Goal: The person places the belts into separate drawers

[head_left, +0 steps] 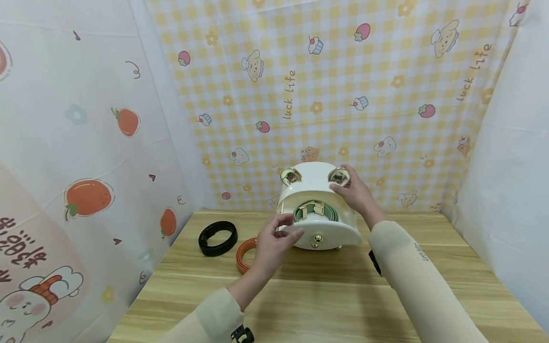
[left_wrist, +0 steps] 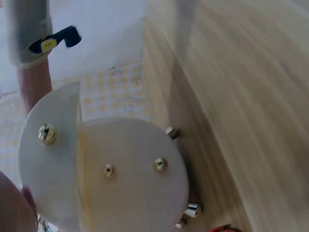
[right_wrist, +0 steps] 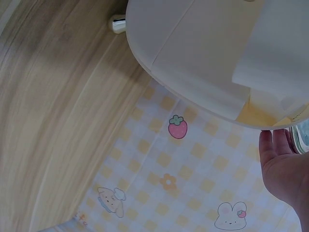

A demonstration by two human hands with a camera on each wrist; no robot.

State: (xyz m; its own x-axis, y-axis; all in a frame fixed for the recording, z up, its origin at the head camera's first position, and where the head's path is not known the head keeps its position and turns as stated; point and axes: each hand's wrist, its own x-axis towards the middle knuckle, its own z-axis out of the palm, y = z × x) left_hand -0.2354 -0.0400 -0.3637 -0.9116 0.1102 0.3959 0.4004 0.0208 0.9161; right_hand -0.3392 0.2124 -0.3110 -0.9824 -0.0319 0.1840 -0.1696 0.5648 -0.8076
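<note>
A white rounded box (head_left: 315, 177) with gold-rimmed round ears and gold knobs stands on the table, its curved front flap (head_left: 339, 233) tilted down. Inside the opening lies a coiled green belt (head_left: 330, 212) with a gold buckle. My left hand (head_left: 274, 240) is at the flap's left corner, thumb over its front face and fingers curled at the edge. Up at the right ear, my right hand (head_left: 353, 190) holds the box, thumb in front and fingers behind. The right wrist view shows those fingers (right_wrist: 276, 142) against the box's rim.
To the left on the wooden table (head_left: 326, 300) lie a coiled black belt (head_left: 218, 238) and a coiled orange belt (head_left: 245, 255), the latter partly hidden by my left hand. A checked cloth (head_left: 326, 119) hangs behind the box, with white cloth along both sides.
</note>
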